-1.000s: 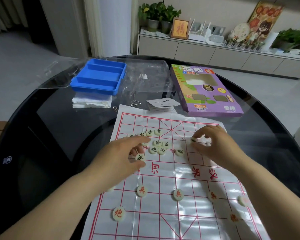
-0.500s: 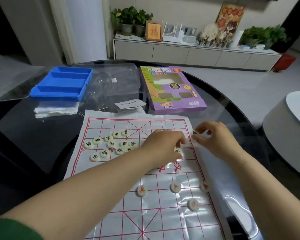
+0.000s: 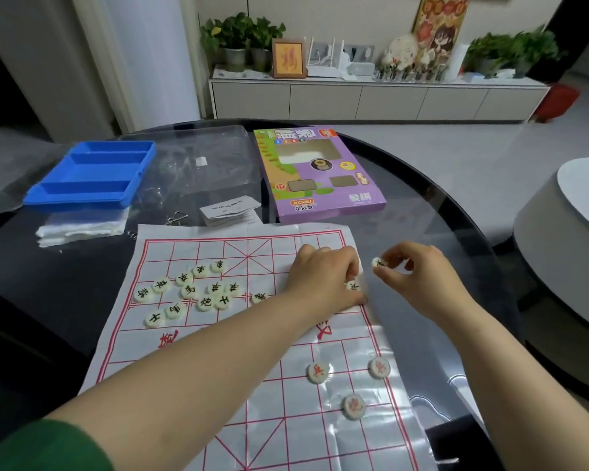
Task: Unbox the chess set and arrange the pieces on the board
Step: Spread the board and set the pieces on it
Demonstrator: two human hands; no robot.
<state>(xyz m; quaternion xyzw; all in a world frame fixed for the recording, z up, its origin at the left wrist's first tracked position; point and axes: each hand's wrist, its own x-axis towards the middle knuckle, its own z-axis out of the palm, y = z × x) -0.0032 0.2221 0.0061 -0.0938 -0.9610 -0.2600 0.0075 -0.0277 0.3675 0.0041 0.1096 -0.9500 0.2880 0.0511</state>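
Note:
A white paper board with red grid lines lies on the dark glass table. Several round white pieces with black characters are bunched on its far left part. Three pieces with red characters stand on the near right. My left hand reaches across to the board's right edge, its fingers curled over a black-character piece that lies on the board. Just off the right edge, my right hand pinches another black-character piece above the table.
A purple game box lies beyond the board. A blue plastic tray, a clear plastic bag, a folded leaflet and white bags lie at the back left. A grey round seat stands right of the table.
My left hand has crossed from the piece cluster to the board's right edge. My right hand has moved right, off the board, with a piece. The view has swung to the right.

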